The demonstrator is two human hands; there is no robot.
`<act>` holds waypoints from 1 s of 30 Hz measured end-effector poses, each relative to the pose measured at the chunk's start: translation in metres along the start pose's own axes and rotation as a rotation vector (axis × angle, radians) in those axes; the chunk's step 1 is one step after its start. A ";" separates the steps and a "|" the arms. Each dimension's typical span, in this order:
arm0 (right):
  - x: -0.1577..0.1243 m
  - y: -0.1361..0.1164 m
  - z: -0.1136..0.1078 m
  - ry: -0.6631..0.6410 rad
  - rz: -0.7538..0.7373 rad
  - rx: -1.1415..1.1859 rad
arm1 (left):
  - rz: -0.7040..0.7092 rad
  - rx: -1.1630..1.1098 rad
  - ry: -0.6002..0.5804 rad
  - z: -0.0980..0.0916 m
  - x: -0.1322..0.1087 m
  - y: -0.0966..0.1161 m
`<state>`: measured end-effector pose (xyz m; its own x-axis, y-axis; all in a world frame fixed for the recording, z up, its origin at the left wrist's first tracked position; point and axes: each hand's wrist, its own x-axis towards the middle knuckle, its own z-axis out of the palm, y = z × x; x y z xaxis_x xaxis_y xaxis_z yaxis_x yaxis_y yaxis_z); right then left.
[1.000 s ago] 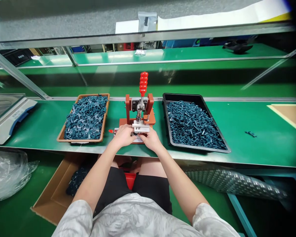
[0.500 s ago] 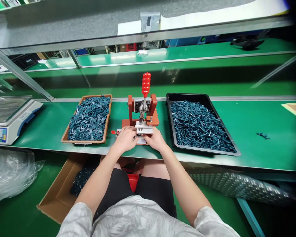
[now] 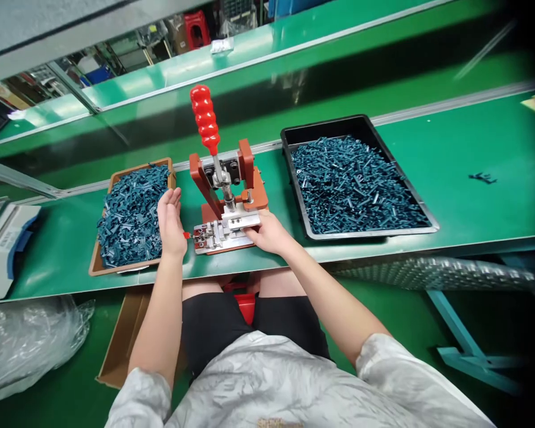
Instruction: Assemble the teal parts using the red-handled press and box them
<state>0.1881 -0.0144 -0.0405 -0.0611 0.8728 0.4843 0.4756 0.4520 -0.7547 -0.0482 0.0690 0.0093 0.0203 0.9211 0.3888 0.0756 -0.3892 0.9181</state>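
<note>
- We're at the toggle press (image 3: 226, 193) on the green bench (image 3: 472, 220); its ribbed red handle (image 3: 204, 117) stands up and tilts away from us, with neither hand on it.
- Our right hand (image 3: 270, 233) lies against the edge of the silver jig plate (image 3: 218, 235), fingers together; we can't tell if it pinches anything there.
- Our left hand (image 3: 170, 226) is open, palm up, fingers slightly curled, just beside the brown tray (image 3: 116, 268); we see nothing in it.
- That tray is heaped with dark teal plastic parts (image 3: 131, 217); the black tray (image 3: 365, 233) right of the press holds a heap of smaller dark parts (image 3: 356, 184).
- We can't tell whether a part sits in the jig; our hands hide some of it.
- We'd call this a moment between pressings; working the handle calls for one hand lifted up to it.
- One stray dark part (image 3: 482, 177) lies on the bench; a scale (image 3: 2, 249) sits at the far left.
</note>
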 end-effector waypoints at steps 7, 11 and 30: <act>0.002 -0.007 -0.006 -0.041 0.014 0.025 | 0.094 0.263 -0.222 0.048 -0.020 0.004; 0.000 -0.009 -0.009 -0.065 0.035 -0.029 | 0.047 0.291 -0.245 0.042 -0.019 0.001; 0.013 0.016 -0.003 -0.166 0.309 0.362 | 0.506 -0.037 -0.165 0.069 -0.021 0.147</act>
<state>0.1975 0.0032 -0.0446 -0.1184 0.9801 0.1591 0.1609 0.1770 -0.9710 0.0315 -0.0067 0.1305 0.2019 0.6065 0.7690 -0.0198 -0.7825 0.6224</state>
